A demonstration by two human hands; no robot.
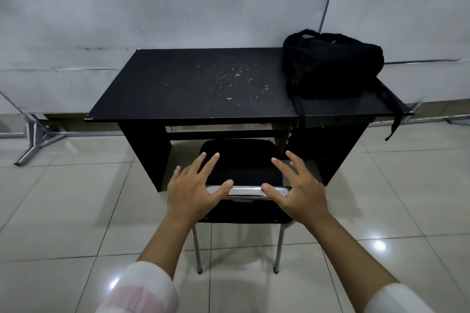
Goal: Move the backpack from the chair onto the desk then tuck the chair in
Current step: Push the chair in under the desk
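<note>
The black backpack sits on the far right end of the black desk, one strap hanging over the desk's right edge. The black chair with chrome legs stands in front of me, its seat partly under the desk. My left hand and my right hand hover over the chrome top bar of the chair's backrest, fingers spread, thumbs resting on or just above the bar. Neither hand holds anything.
A grey wall runs behind the desk. A metal stand foot lies on the tiled floor at the left. Glossy tiles surround the chair on both sides.
</note>
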